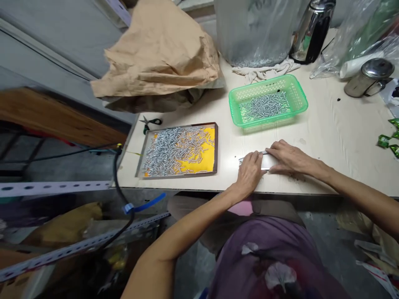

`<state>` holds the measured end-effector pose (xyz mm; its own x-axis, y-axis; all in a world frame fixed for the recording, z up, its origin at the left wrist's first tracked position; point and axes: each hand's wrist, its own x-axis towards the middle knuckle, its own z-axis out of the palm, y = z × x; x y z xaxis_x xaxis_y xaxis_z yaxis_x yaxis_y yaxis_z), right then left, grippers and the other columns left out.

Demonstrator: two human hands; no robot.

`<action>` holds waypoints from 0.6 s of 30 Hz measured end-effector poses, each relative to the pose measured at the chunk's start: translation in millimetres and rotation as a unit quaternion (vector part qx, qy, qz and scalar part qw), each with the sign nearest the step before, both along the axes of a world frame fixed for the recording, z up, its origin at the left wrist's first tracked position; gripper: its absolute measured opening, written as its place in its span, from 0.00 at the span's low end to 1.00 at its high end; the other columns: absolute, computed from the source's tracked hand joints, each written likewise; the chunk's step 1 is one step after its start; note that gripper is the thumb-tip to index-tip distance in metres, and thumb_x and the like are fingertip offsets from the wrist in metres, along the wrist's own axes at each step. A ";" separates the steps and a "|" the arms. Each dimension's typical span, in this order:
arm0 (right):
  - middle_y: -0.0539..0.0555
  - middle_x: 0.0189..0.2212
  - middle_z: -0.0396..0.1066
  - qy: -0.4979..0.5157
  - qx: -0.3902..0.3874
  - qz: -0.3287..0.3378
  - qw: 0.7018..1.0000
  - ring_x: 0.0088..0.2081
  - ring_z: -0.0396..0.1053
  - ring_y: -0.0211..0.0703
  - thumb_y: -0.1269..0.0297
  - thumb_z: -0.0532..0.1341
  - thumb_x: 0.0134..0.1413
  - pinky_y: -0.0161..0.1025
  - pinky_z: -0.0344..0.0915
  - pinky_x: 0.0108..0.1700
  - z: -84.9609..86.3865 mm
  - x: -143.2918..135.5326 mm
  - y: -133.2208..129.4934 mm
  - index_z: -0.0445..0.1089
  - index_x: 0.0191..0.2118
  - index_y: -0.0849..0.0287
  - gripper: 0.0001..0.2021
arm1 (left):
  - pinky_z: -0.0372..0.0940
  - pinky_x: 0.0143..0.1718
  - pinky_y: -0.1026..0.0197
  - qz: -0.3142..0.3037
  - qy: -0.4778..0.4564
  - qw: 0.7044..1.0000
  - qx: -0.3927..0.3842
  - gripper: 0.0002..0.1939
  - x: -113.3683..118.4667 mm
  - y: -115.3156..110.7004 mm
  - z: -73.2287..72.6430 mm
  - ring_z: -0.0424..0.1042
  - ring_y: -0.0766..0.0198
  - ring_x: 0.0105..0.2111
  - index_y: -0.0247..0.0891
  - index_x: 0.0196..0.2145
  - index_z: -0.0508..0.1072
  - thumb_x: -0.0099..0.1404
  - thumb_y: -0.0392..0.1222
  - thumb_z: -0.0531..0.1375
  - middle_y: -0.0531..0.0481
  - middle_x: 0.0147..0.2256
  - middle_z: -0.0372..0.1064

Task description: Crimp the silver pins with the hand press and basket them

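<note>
On the table near its front edge lies a short, flat metal channel piece (265,162), pale in the middle with raised long edges. My left hand (250,171) covers most of its left part, fingers pressed together over it. At the right end my right hand (285,158) grips it between thumb and fingers. Both palms face down, and whatever lies under them is hidden. Left of my hands is a shallow tray (216,153) with a yellow bottom, heaped with small silvery metal pins. Behind my hands stands a green plastic basket (268,121) holding more such pins.
Black-handled scissors (151,121) lie behind the tray's left corner. A crumpled brown paper bag (165,50), a large plastic-wrapped container (255,33) and a white cloth (264,70) fill the back. Farther right stand a steel kettle (313,33) and a metal mug (368,77).
</note>
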<state>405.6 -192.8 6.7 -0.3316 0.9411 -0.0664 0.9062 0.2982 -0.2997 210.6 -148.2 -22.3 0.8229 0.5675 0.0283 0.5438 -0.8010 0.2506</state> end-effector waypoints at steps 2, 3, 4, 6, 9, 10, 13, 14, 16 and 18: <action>0.61 0.40 0.70 0.011 -0.004 -0.002 1.000 0.42 0.65 0.50 0.54 0.60 0.61 0.42 0.61 0.41 0.7 8.4 4.8 0.70 0.48 0.62 0.18 | 0.61 0.59 0.45 0.000 -0.046 0.999 0.023 0.23 -5.8 -15.4 -11.2 0.60 0.47 0.62 0.32 0.61 0.59 0.70 0.38 0.55 0.32 0.60 0.61; 0.61 0.40 0.70 0.004 0.004 -0.012 1.000 0.42 0.65 0.50 0.56 0.57 0.63 0.42 0.61 0.41 -0.5 10.8 6.9 0.70 0.48 0.61 0.16 | 0.59 0.61 0.44 -0.010 -0.063 0.998 0.029 0.23 -8.1 -23.7 -16.2 0.57 0.47 0.64 0.32 0.61 0.59 0.70 0.38 0.53 0.31 0.62 0.59; 0.61 0.40 0.71 -0.010 0.015 -0.022 1.000 0.42 0.65 0.50 0.59 0.56 0.64 0.42 0.60 0.40 -2.7 12.3 9.4 0.71 0.48 0.61 0.14 | 0.58 0.62 0.44 -0.023 -0.074 0.997 0.029 0.23 -10.0 -31.7 -20.6 0.56 0.47 0.65 0.32 0.61 0.59 0.71 0.39 0.53 0.31 0.62 0.59; 0.61 0.38 0.71 -0.048 0.038 -0.039 0.997 0.41 0.64 0.51 0.64 0.55 0.63 0.42 0.59 0.40 -8.3 13.3 17.2 0.72 0.44 0.61 0.11 | 0.57 0.63 0.44 -0.048 -0.087 0.995 0.022 0.23 -11.7 -44.6 -26.9 0.56 0.48 0.65 0.33 0.61 0.60 0.72 0.44 0.52 0.32 0.62 0.60; 0.60 0.35 0.72 -0.081 0.045 -0.047 0.995 0.39 0.64 0.50 0.65 0.57 0.62 0.42 0.56 0.39 -12.7 10.9 36.7 0.73 0.37 0.61 0.09 | 0.56 0.64 0.44 -0.058 -0.097 0.994 0.008 0.25 -10.1 -52.3 -31.6 0.57 0.49 0.65 0.32 0.61 0.61 0.72 0.48 0.52 0.32 0.61 0.62; 0.59 0.35 0.72 -0.091 0.046 -0.057 0.993 0.38 0.64 0.49 0.65 0.58 0.62 0.42 0.55 0.39 -11.5 7.6 43.6 0.74 0.36 0.61 0.08 | 0.55 0.64 0.43 -0.055 -0.102 0.993 0.005 0.26 -8.8 -52.0 -32.5 0.57 0.49 0.65 0.31 0.61 0.61 0.72 0.49 0.52 0.32 0.61 0.62; 0.61 0.39 0.73 -0.123 0.058 -0.048 0.990 0.40 0.63 0.50 0.69 0.59 0.61 0.43 0.54 0.40 -0.1 -15.6 56.0 0.75 0.41 0.61 0.08 | 0.54 0.64 0.41 -0.047 -0.121 0.992 -0.007 0.30 -5.1 -49.1 -34.2 0.55 0.46 0.65 0.28 0.61 0.61 0.71 0.53 0.52 0.29 0.61 0.60; 0.61 0.41 0.72 -0.125 0.059 -0.018 0.990 0.42 0.63 0.51 0.70 0.58 0.60 0.43 0.54 0.40 5.1 -27.8 56.1 0.75 0.43 0.60 0.09 | 0.55 0.63 0.40 -0.047 -0.129 0.991 -0.013 0.30 -4.9 -49.1 -34.3 0.56 0.45 0.65 0.28 0.61 0.61 0.71 0.54 0.53 0.28 0.61 0.61; 0.59 0.43 0.72 -0.100 0.038 0.097 0.990 0.44 0.62 0.50 0.67 0.59 0.61 0.42 0.53 0.39 13.9 -54.3 51.5 0.76 0.42 0.56 0.08 | 0.61 0.59 0.44 -0.067 -0.153 0.986 -0.020 0.28 -8.2 -52.5 -33.0 0.63 0.47 0.60 0.28 0.58 0.65 0.71 0.54 0.53 0.30 0.56 0.67; 0.58 0.41 0.71 -0.083 -0.006 0.186 0.979 0.42 0.61 0.49 0.67 0.59 0.61 0.41 0.53 0.37 16.8 -77.1 44.1 0.76 0.36 0.56 0.07 | 0.67 0.53 0.50 -0.126 -0.192 0.973 -0.008 0.22 -18.8 -58.7 -28.5 0.71 0.52 0.52 0.31 0.53 0.70 0.71 0.51 0.53 0.35 0.47 0.73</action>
